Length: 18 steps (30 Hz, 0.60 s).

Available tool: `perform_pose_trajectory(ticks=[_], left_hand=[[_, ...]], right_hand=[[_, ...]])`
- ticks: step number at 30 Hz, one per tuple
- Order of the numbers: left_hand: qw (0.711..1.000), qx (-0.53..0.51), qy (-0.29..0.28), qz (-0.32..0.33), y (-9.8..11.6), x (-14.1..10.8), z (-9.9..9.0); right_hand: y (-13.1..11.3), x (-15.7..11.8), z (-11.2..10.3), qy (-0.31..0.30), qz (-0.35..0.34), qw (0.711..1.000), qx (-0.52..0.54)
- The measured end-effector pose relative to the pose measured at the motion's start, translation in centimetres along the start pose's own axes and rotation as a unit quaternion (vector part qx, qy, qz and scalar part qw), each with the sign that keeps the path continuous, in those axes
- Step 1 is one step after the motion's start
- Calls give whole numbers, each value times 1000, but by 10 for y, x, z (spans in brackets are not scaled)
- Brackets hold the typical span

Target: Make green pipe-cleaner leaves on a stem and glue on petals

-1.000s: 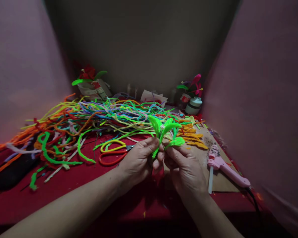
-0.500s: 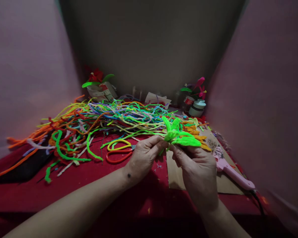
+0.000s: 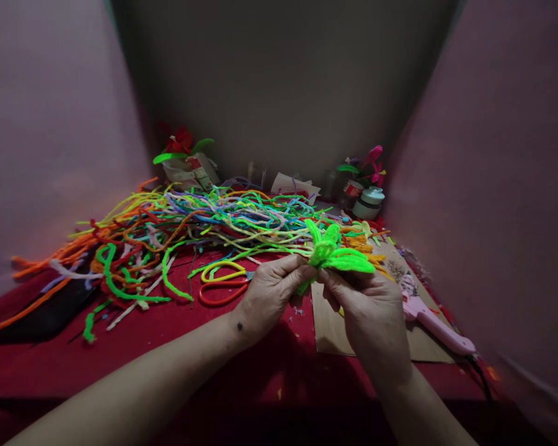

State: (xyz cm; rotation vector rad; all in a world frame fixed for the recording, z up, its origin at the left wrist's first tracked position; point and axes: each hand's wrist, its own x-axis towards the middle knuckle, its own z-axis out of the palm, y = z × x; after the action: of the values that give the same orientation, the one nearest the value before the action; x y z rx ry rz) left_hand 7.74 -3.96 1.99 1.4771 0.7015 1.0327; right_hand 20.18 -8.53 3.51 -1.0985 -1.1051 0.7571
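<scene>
A bright green fuzzy piece with several leaf-like loops [image 3: 328,248] is held up over the table between my two hands. My left hand [image 3: 274,291] pinches its base between thumb and forefinger. From the other side my right hand [image 3: 369,306] grips the same base, its thumb close to my left fingertips. The loops spread upward and to the right, above my right fingers. My fingers hide the lowest part of the piece. Just left of my left hand lie scissors [image 3: 223,292] with one yellow and one red handle.
Colourful fuzzy stems [image 3: 242,217] heap across the red cloth [image 3: 167,347]. At right, a pink glue gun [image 3: 439,328] rests on cardboard [image 3: 418,347], near orange pieces. Behind stand a lidded jar [image 3: 369,201] and red flowers [image 3: 179,141]. A black object [image 3: 41,316] lies left.
The green piece has turned slightly in my fingers, and its right-hand loops sit a little lower and further left. Both hands keep nearly the same place and grip.
</scene>
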Motion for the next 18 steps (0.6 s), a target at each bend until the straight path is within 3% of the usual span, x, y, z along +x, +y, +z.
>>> perform_pose_trajectory(ticks=[5, 11, 18], left_hand=[[1000, -15, -16, -7, -3, 3, -2], [999, -12, -29, -4, -3, 4, -3], [998, 9, -53, -10, -2, 3, -5]], right_hand=[[7, 4, -2, -19, 18, 998, 59], [17, 8, -4, -46, 91, 982, 161], [22, 13, -9, -83, 117, 972, 184]])
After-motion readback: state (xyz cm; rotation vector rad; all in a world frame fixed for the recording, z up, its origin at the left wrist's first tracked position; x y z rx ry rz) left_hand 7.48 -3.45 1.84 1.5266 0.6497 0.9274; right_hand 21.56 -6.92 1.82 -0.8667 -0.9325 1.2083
